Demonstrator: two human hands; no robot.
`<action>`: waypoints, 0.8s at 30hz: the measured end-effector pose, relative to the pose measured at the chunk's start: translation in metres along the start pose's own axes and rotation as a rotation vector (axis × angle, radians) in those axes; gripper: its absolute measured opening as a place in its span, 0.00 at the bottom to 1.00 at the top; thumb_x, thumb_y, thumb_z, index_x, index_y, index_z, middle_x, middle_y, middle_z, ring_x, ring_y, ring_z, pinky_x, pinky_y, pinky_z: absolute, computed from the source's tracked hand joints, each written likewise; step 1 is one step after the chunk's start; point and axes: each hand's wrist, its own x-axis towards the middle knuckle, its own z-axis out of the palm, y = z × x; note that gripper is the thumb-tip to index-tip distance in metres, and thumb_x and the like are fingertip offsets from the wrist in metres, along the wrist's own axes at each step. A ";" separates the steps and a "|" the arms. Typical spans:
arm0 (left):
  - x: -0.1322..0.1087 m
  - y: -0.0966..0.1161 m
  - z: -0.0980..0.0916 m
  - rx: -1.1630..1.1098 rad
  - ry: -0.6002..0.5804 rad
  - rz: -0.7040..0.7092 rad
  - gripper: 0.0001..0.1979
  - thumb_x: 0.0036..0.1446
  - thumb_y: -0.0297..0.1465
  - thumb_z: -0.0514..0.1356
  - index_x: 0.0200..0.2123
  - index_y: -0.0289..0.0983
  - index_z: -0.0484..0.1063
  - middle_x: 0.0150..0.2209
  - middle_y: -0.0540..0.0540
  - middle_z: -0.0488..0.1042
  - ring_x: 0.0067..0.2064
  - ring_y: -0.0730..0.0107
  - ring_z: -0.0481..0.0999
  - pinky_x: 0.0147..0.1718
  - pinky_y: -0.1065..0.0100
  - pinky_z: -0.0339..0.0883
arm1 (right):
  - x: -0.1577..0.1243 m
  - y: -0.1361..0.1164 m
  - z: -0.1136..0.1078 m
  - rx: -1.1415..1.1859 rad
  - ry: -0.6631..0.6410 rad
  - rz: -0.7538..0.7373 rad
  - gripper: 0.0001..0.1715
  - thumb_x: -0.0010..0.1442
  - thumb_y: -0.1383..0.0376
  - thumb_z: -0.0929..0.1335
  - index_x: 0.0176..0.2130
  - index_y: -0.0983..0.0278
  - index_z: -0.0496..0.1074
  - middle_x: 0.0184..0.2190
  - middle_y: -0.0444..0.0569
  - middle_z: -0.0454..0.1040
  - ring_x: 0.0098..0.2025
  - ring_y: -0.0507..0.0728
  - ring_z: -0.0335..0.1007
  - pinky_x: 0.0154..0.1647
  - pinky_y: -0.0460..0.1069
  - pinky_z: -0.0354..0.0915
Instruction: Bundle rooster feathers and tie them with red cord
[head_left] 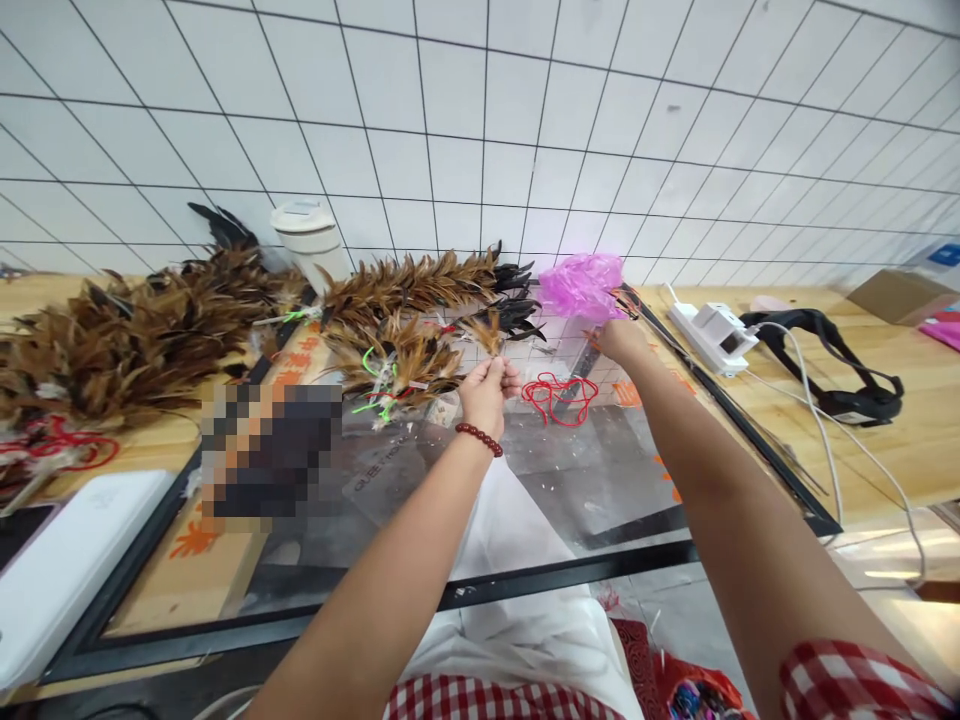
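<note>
My left hand (485, 392), with a beaded bracelet at the wrist, is closed in a pinch on a small tuft of brown feathers (487, 332) pointing up. My right hand (621, 341) reaches to the front of a crumpled purple plastic bag (583, 285); its fingers are mostly hidden, so whether it grips anything does not show. Between the hands lies a loose tangle of red cord (559, 398). Left of my left hand sits a bundle of brown feathers (416, 360) with bright green ties. Behind it stretches a long feather strand (409, 283) with black tips.
A large feather heap (127, 345) spreads over the left side. Behind stands a white lidded container (309, 240). A white power bank (82, 570) lies at left. On the right are a power strip (709, 335), cables and a black strap (862, 385). A black frame (570, 572) edges the glass.
</note>
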 end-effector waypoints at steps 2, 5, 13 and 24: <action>-0.002 0.002 0.001 0.009 -0.029 -0.040 0.08 0.55 0.31 0.62 0.30 0.32 0.70 0.22 0.49 0.74 0.21 0.78 0.73 0.23 0.76 0.66 | -0.012 -0.016 -0.004 0.369 -0.016 0.014 0.15 0.57 0.59 0.67 0.34 0.70 0.74 0.34 0.61 0.76 0.42 0.62 0.72 0.43 0.53 0.66; -0.004 0.007 0.002 0.019 -0.080 -0.123 0.06 0.57 0.29 0.60 0.30 0.31 0.70 0.26 0.45 0.76 0.26 0.75 0.77 0.29 0.73 0.70 | -0.040 -0.044 -0.010 0.872 -0.178 -0.120 0.11 0.56 0.60 0.67 0.32 0.66 0.71 0.30 0.52 0.75 0.29 0.52 0.69 0.32 0.47 0.67; -0.002 0.016 -0.002 -0.011 -0.173 -0.308 0.04 0.58 0.26 0.59 0.32 0.31 0.72 0.28 0.43 0.77 0.29 0.75 0.78 0.32 0.73 0.71 | -0.091 -0.088 0.003 1.325 -0.338 -0.313 0.13 0.40 0.60 0.74 0.24 0.64 0.71 0.18 0.39 0.66 0.19 0.46 0.56 0.20 0.43 0.55; -0.005 0.015 0.002 0.038 -0.008 -0.148 0.07 0.58 0.23 0.57 0.27 0.31 0.70 0.19 0.52 0.69 0.18 0.82 0.67 0.20 0.78 0.62 | -0.055 -0.075 -0.002 0.512 0.040 -0.400 0.06 0.50 0.64 0.70 0.29 0.64 0.77 0.28 0.47 0.76 0.33 0.55 0.70 0.37 0.49 0.63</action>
